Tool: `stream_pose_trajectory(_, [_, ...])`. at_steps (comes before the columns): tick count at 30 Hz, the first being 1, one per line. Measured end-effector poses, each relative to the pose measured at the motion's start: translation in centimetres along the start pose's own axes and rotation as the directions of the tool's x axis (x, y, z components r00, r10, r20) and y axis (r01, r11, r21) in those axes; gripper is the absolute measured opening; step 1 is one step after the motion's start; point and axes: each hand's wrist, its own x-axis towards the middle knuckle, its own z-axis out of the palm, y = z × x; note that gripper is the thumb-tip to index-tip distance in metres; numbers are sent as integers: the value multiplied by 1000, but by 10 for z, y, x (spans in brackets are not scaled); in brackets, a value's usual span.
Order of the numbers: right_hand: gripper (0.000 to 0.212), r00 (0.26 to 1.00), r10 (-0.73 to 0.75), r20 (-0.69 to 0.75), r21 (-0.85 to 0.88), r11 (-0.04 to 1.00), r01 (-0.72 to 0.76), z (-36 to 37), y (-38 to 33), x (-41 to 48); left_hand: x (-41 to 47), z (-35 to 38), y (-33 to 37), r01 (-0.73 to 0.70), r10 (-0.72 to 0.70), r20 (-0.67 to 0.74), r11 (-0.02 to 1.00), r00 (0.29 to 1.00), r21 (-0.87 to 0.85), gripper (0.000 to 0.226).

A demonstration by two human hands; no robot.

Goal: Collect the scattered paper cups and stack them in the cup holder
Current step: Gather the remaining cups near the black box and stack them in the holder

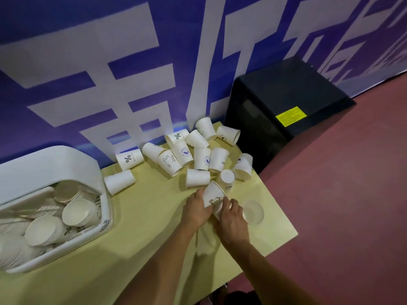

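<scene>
Head view: both hands meet over the yellow worktop [154,221], toward its four o'clock corner, and share one paper cup [213,197] printed with a small bear. The left hand [196,209] has its fingers [199,193] curled round the cup's side. The right hand [232,216] grips at the cup's mouth end with bent fingers [229,202]. A second white cup edge shows just under them, though I cannot tell whether it is nested.

At three o'clock from the right hand, a lone cup [253,212] stands just beside it, its open mouth facing the camera. At twelve o'clock lies the heap of scattered cups [201,158], most of them tipped on their sides and touching one another, reaching back to the blue and white banner [88,62].

At nine o'clock, well apart from the hands, sits the white cup holder [44,164], with nested stacks [79,213] lying inside. Two more stray cups [119,181] rest between the holder and the heap.

At one o'clock, a black box [286,102] stands on the red floor [341,194].
</scene>
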Motion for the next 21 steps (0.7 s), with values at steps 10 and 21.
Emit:
stream_pose_trajectory(10, [50,993,44,108,-142,989,-29,9,-6,8,-17,-18,-29,75,-75,-10,997,997,-31,67])
stream_pose_trajectory(21, [64,994,-16,106,42,999,11,-16,-68,7,-56,-92,-56,118,-144,-119,972,982,-201,53])
